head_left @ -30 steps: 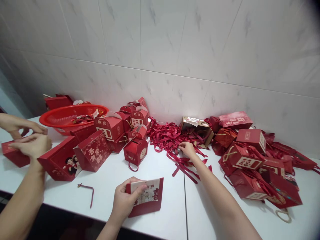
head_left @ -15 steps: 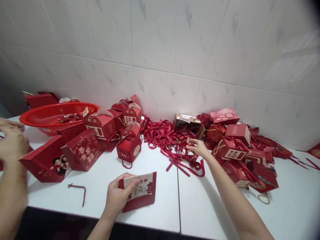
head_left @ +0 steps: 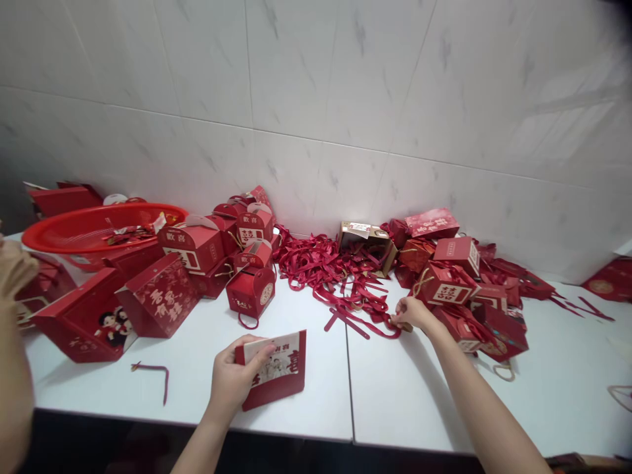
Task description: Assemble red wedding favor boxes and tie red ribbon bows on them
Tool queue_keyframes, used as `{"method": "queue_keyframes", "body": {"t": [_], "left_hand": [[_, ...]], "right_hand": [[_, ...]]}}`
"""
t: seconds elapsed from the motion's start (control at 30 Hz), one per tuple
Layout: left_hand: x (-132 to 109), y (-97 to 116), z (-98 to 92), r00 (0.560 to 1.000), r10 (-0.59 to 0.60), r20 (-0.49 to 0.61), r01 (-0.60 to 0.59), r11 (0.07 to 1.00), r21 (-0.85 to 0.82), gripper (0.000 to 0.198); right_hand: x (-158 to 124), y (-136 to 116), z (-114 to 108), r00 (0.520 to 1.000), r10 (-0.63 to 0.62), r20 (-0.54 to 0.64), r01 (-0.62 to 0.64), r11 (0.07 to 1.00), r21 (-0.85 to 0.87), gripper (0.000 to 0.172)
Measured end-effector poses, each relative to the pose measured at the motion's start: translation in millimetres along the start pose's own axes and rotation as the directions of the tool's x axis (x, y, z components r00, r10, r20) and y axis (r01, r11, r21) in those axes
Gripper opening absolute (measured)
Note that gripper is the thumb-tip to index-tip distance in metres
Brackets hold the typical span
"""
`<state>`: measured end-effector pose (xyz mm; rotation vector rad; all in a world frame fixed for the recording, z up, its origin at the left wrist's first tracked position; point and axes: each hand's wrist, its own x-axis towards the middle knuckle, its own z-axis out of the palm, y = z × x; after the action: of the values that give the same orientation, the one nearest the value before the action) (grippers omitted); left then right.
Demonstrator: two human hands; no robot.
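My left hand (head_left: 236,376) is closed on a red candy box (head_left: 276,388), which looks flat, with a white printed panel. It is held above the table's front part, tilted. My right hand (head_left: 415,315) has its fingers pinched at the right end of the loose red ribbons (head_left: 363,316). A small tan piece (head_left: 405,326) shows under its fingers; its kind cannot be made out. The ribbon pile (head_left: 311,260) spreads toward the wall, partly inside an open brown box (head_left: 388,257) lying on its side.
Made-up red boxes (head_left: 190,247) stand left of the ribbons; more boxes (head_left: 447,289) are heaped at right. A red plastic basket (head_left: 54,230) holds small wrapped items. One bent ribbon strip (head_left: 160,370) lies in front. At the far left is another person's blurred arm (head_left: 14,368).
My right hand has moved toward me and slightly right, from the ribbon pile to the ribbon loop's end. My left hand keeps its hold. The other person's arm has shifted left.
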<state>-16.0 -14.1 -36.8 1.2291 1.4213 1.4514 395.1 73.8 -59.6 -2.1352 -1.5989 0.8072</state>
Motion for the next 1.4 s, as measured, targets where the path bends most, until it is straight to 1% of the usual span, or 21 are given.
{"method": "queue_keyframes", "body": {"t": [0.1, 0.2, 0.27, 0.33, 0.37, 0.4, 0.43, 0.47, 0.53, 0.6, 0.67, 0.73, 0.77, 0.8, 0.9, 1.0, 1.07, 1.13, 1.27, 1.33, 1.4], "left_hand": [[1.7, -3.3, -1.5, 1.0, -0.002, 0.011, 0.002, 1.0, 0.014, 0.029], [3.4, -6.9, -3.1, 1.0, 0.012, 0.019, -0.012, 0.999, 0.041, 0.028], [2.4, -7.5, -3.6, 0.999, 0.042, 0.034, -0.043, 0.998, 0.054, 0.025], [-1.5, -5.4, -3.3, 0.991, 0.097, 0.089, -0.102, 0.993, 0.053, 0.02], [-4.5, -3.1, -2.9, 0.982, 0.133, 0.134, -0.139, 0.989, 0.043, 0.017], [-8.0, 0.2, -2.3, 0.966, 0.174, 0.19, -0.181, 0.983, 0.021, 0.013], [-12.0, 4.4, -1.4, 0.942, 0.222, 0.252, -0.225, 0.974, -0.016, 0.01], [-16.0, 9.5, -0.3, 0.91, 0.276, 0.308, -0.269, 0.961, -0.067, 0.007], [-23.9, 22.0, 2.4, 0.835, 0.393, 0.386, -0.352, 0.919, -0.176, 0.005], [-30.5, 36.4, 5.7, 0.744, 0.497, 0.447, -0.433, 0.868, -0.246, 0.01], [-35.4, 51.5, 9.2, 0.638, 0.556, 0.533, -0.5, 0.825, -0.263, 0.014], [-38.6, 65.4, 13.0, 0.531, 0.568, 0.629, -0.54, 0.799, -0.266, 0.016], [-39.7, 71.5, 15.0, 0.49, 0.555, 0.672, -0.546, 0.797, -0.26, 0.016], [-40.4, 76.8, 16.9, 0.462, 0.538, 0.705, -0.545, 0.8, -0.253, 0.015], [-41.5, 86.6, 22.1, 0.422, 0.484, 0.767, -0.518, 0.823, -0.234, 0.017], [-42.0, 88.4, 25.5, 0.396, 0.466, 0.791, -0.484, 0.838, -0.251, 0.017], [-42.6, 87.8, 27.0, 0.391, 0.467, 0.793, -0.461, 0.845, -0.27, 0.016], [-43.3, 87.2, 28.3, 0.4, 0.484, 0.778, -0.444, 0.845, -0.297, 0.013], [-44.1, 87.3, 30.1, 0.43, 0.54, 0.723, -0.435, 0.826, -0.359, 0.01], [-43.9, 87.2, 30.6, 0.456, 0.523, 0.72, -0.417, 0.84, -0.346, 0.012], [-43.5, 87.0, 30.9, 0.483, 0.481, 0.732, -0.381, 0.868, -0.319, 0.018]], "right_hand": [[-26.0, 7.8, 0.7, 0.991, -0.085, -0.107, 0.094, 0.993, 0.076, 0.012], [-54.1, 6.5, 3.0, 0.956, -0.212, -0.202, 0.246, 0.956, 0.161, 0.019], [-72.3, -0.7, 4.0, 0.92, -0.305, -0.248, 0.357, 0.912, 0.201, 0.027], [-89.8, -12.2, 3.9, 0.879, -0.384, -0.281, 0.448, 0.866, 0.22, 0.028], [-98.3, -19.1, 3.6, 0.846, -0.44, -0.301, 0.509, 0.833, 0.216, 0.025], [-106.8, -26.6, 3.2, 0.798, -0.509, -0.323, 0.584, 0.786, 0.204, 0.021], [-115.1, -34.3, 2.8, 0.734, -0.584, -0.347, 0.664, 0.724, 0.186, 0.017], [-123.4, -42.2, 2.7, 0.656, -0.659, -0.368, 0.744, 0.647, 0.167, 0.017], [-139.1, -57.8, 3.1, 0.5, -0.773, -0.39, 0.863, 0.484, 0.147, 0.026], [-152.9, -72.6, 4.7, 0.406, -0.828, -0.387, 0.914, 0.367, 0.175, 0.032], [-163.7, -86.2, 7.2, 0.364, -0.857, -0.365, 0.924, 0.283, 0.256, 0.032], [-170.9, -97.9, 10.5, 0.365, -0.876, -0.316, 0.895, 0.236, 0.379, 0.029], [-173.3, -103.0, 12.6, 0.374, -0.882, -0.287, 0.868, 0.223, 0.445, 0.026], [-175.0, -107.4, 15.0, 0.386, -0.885, -0.258, 0.833, 0.215, 0.51, 0.023], [-177.0, -116.8, 24.4, 0.46, -0.874, -0.159, 0.669, 0.223, 0.709, 0.013], [-176.6, -120.8, 35.2, 0.553, -0.832, -0.038, 0.431, 0.247, 0.868, 0.007], [-175.5, -121.4, 41.0, 0.586, -0.81, 0.026, 0.303, 0.249, 0.92, 0.011], [-174.4, -121.1, 44.5, 0.595, -0.8, 0.069, 0.226, 0.249, 0.942, 0.015], [-173.8, -119.5, 46.9, 0.629, -0.775, 0.068, 0.196, 0.242, 0.95, 0.016], [-174.5, -118.0, 48.5, 0.642, -0.765, 0.05, 0.196, 0.227, 0.954, 0.016], [-175.4, -116.3, 50.8, 0.64, -0.767, 0.039, 0.185, 0.203, 0.961, 0.015]]}}
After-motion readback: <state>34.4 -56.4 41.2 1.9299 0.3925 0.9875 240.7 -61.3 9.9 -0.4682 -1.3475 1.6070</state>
